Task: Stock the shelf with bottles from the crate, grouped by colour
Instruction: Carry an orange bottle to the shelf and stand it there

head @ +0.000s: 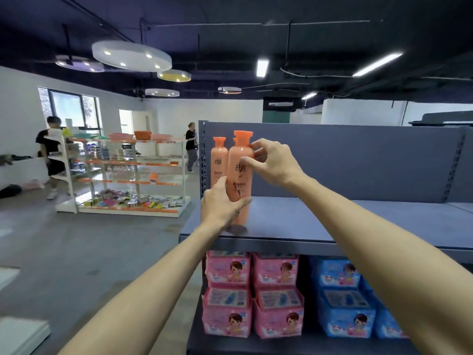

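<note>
1. You are holding an orange bottle (pixel 239 175) upright at the left end of the blue shelf (pixel 307 221), its base at the shelf board.
2. Your left hand (pixel 220 204) is wrapping its grip around the bottle's lower body.
3. Your right hand (pixel 271 163) is pinching the bottle's shoulder, just below the cap.
4. A second orange bottle (pixel 218 160) is standing just behind it, to the left.
5. Pink packs (pixel 252 293) and blue packs (pixel 345 301) are filling the shelf below.

Orange bottle (pixel 239 172) upright, shelf (pixel 307 221) left end, beside 2nd bottle (pixel 218 162).
</note>
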Tool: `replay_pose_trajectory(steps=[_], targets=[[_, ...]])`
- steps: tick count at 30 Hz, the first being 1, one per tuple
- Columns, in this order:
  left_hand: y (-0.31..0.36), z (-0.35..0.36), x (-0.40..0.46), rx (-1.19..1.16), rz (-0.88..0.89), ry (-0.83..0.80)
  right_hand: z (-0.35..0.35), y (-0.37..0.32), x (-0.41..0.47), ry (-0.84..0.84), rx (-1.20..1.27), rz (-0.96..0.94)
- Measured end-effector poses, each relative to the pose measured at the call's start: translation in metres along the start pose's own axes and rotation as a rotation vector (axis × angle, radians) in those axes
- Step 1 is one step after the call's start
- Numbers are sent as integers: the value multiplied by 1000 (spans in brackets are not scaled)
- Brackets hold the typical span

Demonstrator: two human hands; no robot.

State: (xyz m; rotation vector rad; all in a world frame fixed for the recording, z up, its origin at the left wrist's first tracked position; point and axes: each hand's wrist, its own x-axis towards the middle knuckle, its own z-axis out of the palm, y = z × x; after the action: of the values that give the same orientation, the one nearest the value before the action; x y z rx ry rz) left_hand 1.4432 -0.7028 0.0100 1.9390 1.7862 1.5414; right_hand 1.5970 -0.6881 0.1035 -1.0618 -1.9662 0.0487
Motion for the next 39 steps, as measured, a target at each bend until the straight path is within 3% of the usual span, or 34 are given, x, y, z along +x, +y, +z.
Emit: replay_pose_trajectory(steps=[15,39], targets=[[-70,11,69,31,-137,-20,93,15,71,-54,8,76],[-108,40,120,-16,-108,-39,130,42,115,-67,-42,119]])
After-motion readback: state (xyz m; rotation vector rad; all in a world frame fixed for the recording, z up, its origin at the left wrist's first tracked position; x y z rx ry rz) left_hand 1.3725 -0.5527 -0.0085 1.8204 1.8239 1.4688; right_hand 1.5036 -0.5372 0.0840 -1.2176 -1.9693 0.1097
